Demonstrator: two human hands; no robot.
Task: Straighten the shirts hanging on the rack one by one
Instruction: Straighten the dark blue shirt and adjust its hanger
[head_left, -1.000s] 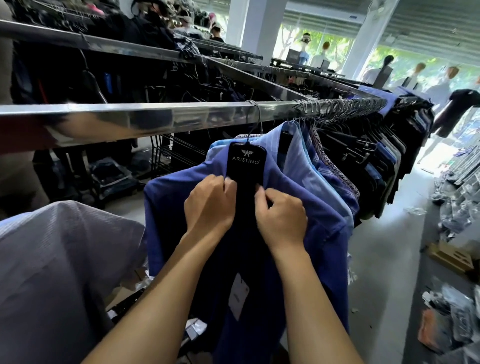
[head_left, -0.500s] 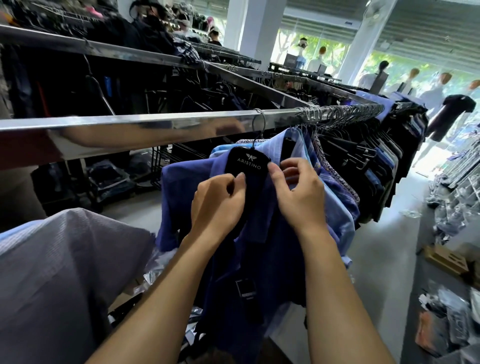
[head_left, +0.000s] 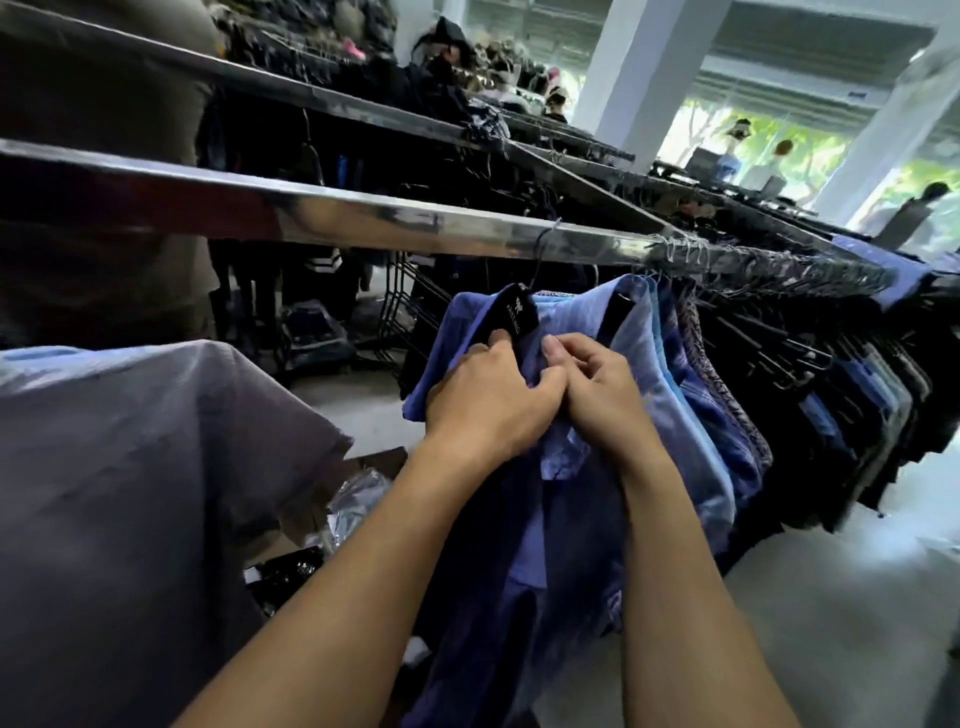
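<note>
A dark blue shirt (head_left: 524, 545) hangs on a black hanger (head_left: 519, 314) from the chrome rail (head_left: 363, 218). My left hand (head_left: 488, 400) grips the shirt's fabric at the collar, thumb against the hanger's black neck piece. My right hand (head_left: 597, 384) pinches the collar edge just beside it, fingers curled. Both hands touch each other at the shirt's neck. Behind this shirt hang lighter blue shirts (head_left: 670, 374), then a long row of dark garments (head_left: 831, 395) on black hangers.
A grey-lilac shirt (head_left: 130, 493) fills the lower left, close to me. A second rail (head_left: 311, 98) with dark clothes runs behind. Bags and boxes (head_left: 332, 499) lie on the floor under the rack. White pillars (head_left: 628, 73) stand at the back; grey floor (head_left: 831, 597) lies right.
The view has tilted and moved closer. Both hands came together at the collar; the right hand dropped from the hanger's neck piece to the fabric. The shirt has turned more edge-on.
</note>
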